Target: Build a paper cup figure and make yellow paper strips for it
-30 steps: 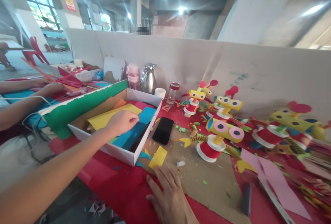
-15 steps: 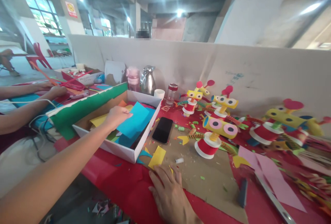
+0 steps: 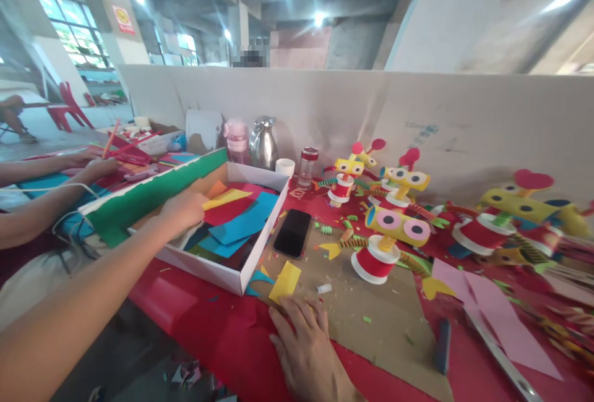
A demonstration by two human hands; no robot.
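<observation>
My left hand [image 3: 183, 211] is inside a white cardboard box [image 3: 264, 238], its fingers closed on the end of a yellow paper piece [image 3: 228, 196]. Blue paper [image 3: 245, 216] and red paper [image 3: 221, 211] lie in the box beside it, with an orange scrap behind. My right hand [image 3: 304, 337] rests flat at the near edge of a brown cardboard sheet [image 3: 371, 321], fingers slightly spread and holding nothing. Just beyond its fingertips is a folded yellow paper scrap [image 3: 284, 281].
A phone [image 3: 292, 233] lies right of the box. Paper robot figures [image 3: 377, 260] stand at the right, near pink paper [image 3: 501, 321] and scissors [image 3: 499, 352]. A steel jug [image 3: 265, 145], white cup [image 3: 284, 168] and glass jar [image 3: 307, 170] stand behind. A co-worker's hands [image 3: 99, 167] are at left.
My left hand has let go of the blue paper, which now lies in the box, and has moved left to the yellow paper. My right hand stays in place.
</observation>
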